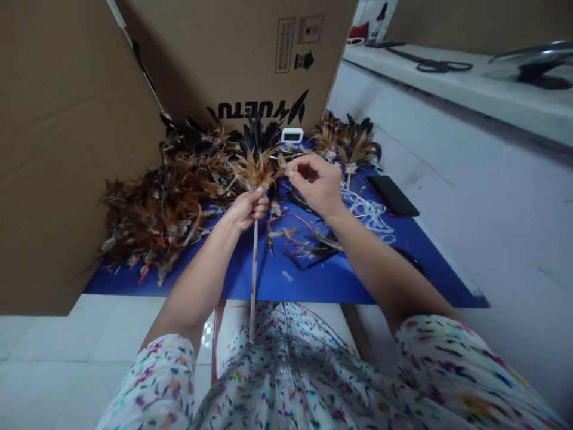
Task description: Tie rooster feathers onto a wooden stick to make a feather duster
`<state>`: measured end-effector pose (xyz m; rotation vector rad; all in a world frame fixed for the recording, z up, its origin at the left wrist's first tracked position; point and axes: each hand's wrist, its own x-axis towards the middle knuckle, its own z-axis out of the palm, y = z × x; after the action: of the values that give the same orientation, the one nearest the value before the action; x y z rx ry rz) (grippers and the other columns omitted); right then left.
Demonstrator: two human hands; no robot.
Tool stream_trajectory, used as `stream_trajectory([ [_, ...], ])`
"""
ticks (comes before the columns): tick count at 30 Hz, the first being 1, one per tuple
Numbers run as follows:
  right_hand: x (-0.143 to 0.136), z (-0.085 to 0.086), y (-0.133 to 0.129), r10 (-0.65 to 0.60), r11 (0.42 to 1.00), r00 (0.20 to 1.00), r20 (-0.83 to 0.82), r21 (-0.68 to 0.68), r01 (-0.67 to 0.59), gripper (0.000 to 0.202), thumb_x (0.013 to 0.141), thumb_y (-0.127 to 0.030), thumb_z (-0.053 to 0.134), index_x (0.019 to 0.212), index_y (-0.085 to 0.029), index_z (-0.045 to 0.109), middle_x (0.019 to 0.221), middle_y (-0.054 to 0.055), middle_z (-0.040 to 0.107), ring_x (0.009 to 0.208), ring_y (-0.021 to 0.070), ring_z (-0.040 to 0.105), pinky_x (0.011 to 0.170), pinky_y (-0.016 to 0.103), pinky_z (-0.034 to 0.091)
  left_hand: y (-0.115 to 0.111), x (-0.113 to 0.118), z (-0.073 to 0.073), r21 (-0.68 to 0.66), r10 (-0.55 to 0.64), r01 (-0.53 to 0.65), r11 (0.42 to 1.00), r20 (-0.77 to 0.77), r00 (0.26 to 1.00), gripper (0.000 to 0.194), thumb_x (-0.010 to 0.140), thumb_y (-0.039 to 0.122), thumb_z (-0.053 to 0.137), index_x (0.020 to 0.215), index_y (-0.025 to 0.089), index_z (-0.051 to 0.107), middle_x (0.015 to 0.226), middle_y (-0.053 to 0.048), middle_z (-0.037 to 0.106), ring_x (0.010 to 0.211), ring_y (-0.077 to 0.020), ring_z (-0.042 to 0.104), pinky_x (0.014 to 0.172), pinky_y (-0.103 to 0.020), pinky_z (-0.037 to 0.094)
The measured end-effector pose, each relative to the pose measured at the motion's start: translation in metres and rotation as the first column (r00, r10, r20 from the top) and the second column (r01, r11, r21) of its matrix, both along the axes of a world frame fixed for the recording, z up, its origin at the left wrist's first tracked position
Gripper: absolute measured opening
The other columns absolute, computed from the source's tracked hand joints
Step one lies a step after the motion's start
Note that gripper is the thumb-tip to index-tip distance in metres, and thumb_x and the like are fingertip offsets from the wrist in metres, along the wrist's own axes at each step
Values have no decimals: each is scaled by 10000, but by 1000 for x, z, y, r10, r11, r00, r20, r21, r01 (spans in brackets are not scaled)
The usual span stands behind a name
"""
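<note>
My left hand (pixel 248 208) is closed around the upper part of a thin stick (pixel 254 269), just below a tuft of brown and black feathers (pixel 256 167), so it looks like a feather duster. The stick's lower end hangs down toward my lap. To the right of the tuft, my right hand (pixel 320 184) pinches a small brown feather (pixel 283 166) between thumb and forefinger. Beyond and left of my left hand lies a big heap of loose brown and black feathers (pixel 156 209). Another feathered bunch (pixel 351 143) rests behind my right hand.
A blue tabletop (pixel 277 283) carries a tangle of clear strips (pixel 371 212), a dark phone (pixel 393 195) and a small white digital display (pixel 292 135). Cardboard walls (pixel 201 54) stand at the back and left. Black scissors (pixel 439 64) lie on a ledge at the right.
</note>
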<state>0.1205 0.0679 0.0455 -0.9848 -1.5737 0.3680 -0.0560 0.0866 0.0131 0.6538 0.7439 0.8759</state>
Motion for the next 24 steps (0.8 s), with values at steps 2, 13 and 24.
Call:
stream_trajectory([
  [2, -8, -2, -5, -4, 996, 986, 169, 87, -11, 117, 846, -276, 596, 890, -247, 700, 901, 36, 702, 848, 193, 633, 834, 353, 492, -2, 1, 1, -6, -12, 13, 1000, 12, 1000, 305, 937, 229, 531, 683, 166, 375, 549, 69, 332, 372, -14, 258, 339, -98, 134],
  [13, -22, -45, 17, -98, 944, 824, 557, 314, -100, 277, 955, -215, 433, 966, -202, 710, 904, 84, 729, 870, 223, 639, 853, 389, 481, -11, 10, 8, -34, 4, -3, 999, 47, 999, 316, 965, 279, 496, 697, 156, 384, 579, 86, 255, 363, 14, 230, 372, -96, 75],
  [24, -27, -45, 10, -168, 936, 774, 610, 344, -68, 362, 1013, -305, 385, 918, -197, 718, 877, 98, 720, 840, 210, 593, 769, 366, 421, -8, 10, 6, -26, 10, -9, 1000, 19, 1000, 401, 940, 340, 547, 642, 163, 346, 536, 85, 277, 351, 7, 243, 350, -103, 88],
])
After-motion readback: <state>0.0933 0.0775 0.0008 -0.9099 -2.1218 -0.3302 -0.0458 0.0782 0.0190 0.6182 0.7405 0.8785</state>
